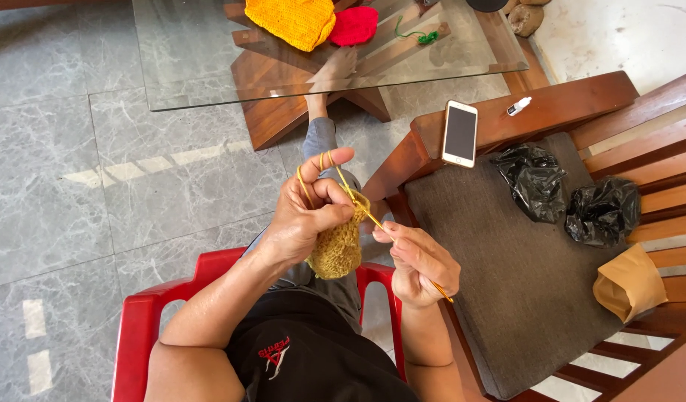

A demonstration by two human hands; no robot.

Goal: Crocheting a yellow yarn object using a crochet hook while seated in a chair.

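My left hand (307, 212) grips the top of a mustard-yellow crocheted piece (340, 246), with yellow yarn (304, 182) looped over its raised index and middle fingers. My right hand (421, 262) pinches a thin golden crochet hook (376, 221) whose tip goes into the upper edge of the piece. Both hands work in front of my lap, above a red plastic chair (145, 313).
A glass-topped wooden table (201, 67) ahead carries yellow knitwork (291, 21), a red piece (354, 24) and green yarn (425, 36). The wooden bench (581, 104) at right holds a phone (460, 132), a small white bottle (518, 106), two black plastic bags (535, 181) and a brown paper bag (627, 283).
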